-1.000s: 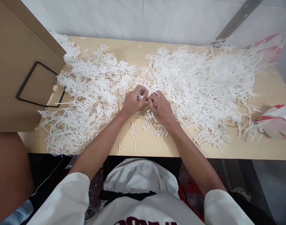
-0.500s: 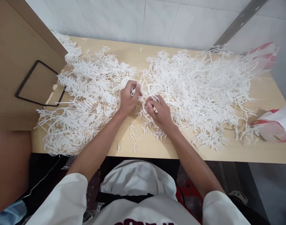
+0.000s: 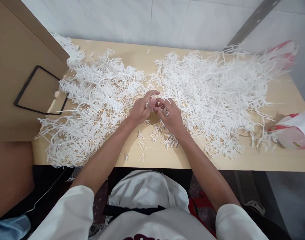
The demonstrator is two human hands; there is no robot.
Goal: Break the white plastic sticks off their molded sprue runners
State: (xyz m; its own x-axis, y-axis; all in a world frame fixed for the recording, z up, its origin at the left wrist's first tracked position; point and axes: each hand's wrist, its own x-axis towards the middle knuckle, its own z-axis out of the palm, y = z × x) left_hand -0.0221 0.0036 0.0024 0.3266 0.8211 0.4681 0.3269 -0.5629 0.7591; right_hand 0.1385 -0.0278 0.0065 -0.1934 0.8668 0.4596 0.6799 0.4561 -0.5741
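My left hand and my right hand meet over the middle of the table, fingertips almost touching. Bits of white show between the curled fingers of both hands, apparently thin branched plastic pieces, mostly hidden by the fingers. Left of my hands spreads a pile of white, twig-like plastic pieces. A wider pile of the same white pieces covers the right side. Just below my hands lie small loose white sprigs on the wood-coloured tabletop.
A large cardboard box with a black rectangular frame on its side stands at the left. At the right edge lies a red-and-white plastic bag. A tiled wall runs behind the table. Another person's limb shows at lower left.
My hands have come closer together, and the left has moved slightly right. The looped white strands that stuck out above my right hand no longer show there.
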